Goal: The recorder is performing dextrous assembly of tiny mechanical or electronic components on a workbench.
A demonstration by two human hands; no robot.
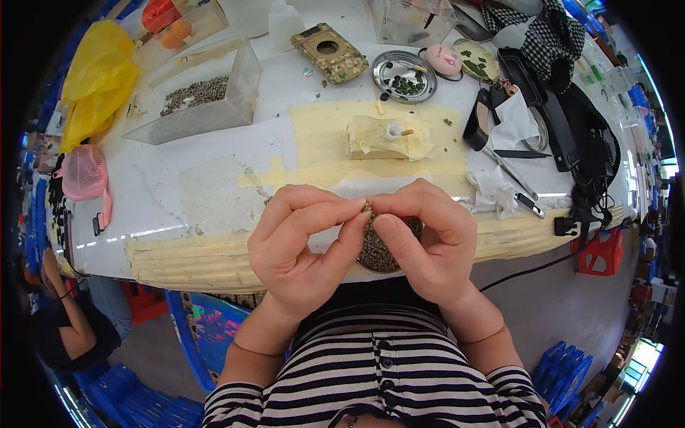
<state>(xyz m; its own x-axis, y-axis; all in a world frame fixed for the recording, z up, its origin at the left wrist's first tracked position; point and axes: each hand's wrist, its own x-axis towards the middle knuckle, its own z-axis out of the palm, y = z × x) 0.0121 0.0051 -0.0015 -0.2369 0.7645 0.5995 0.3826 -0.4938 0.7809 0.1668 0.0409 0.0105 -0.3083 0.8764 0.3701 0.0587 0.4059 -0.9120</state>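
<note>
Over the table's near edge, my left hand (303, 239) and my right hand (435, 235) meet at their fingertips. Pinched between them is a tiny olive-brown piece (367, 207), too small to name. Below the fingers, a round dish is heaped with many similar small pieces (378, 250); my hands hide part of its rim. Just beyond stands a block wrapped in cream tape (371, 146), with a white round fitting and a short tan peg (407, 133) on top.
At the left are a clear bin (193, 125) of small pieces, a yellow bag (100, 78) and a pink mesh item (84, 175). A camouflage-patterned box (330, 53) and a metal dish (404, 76) of dark green bits lie farther back. Tweezers (510, 171) and black cases crowd the right.
</note>
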